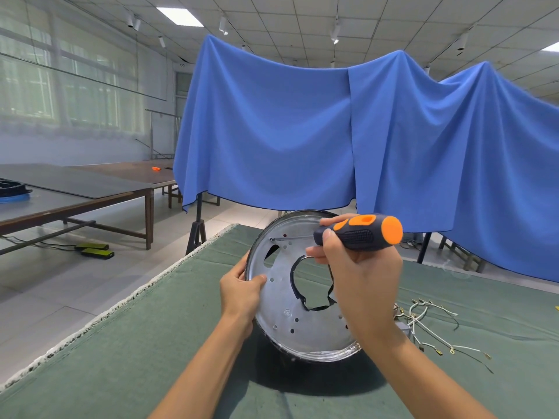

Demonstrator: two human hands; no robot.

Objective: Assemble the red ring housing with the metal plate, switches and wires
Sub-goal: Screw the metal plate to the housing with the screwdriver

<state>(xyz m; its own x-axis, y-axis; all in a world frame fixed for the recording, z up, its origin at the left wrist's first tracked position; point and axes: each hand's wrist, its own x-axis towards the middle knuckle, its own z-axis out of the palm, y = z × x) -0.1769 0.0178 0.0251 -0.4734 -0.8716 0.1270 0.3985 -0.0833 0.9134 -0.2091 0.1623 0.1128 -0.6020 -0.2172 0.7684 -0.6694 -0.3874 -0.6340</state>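
A round silver metal plate [281, 300] with several holes and a large cut-out stands tilted on the green mat, its face toward me. My left hand [242, 290] grips its left rim, thumb on the face. My right hand [357, 276] holds a black and orange screwdriver [361, 231] sideways across the plate's upper part. The shaft's tip [272, 239] touches the plate near its upper left edge. A bundle of white wires [429, 325] with metal terminals lies on the mat to the right. No red ring housing is visible.
The green mat [151, 358] covers the table, whose left edge runs diagonally. Blue cloth [302, 131] hangs behind the table. Dark tables [75, 189] stand at the left, with foot pedals [96, 250] on the floor beneath.
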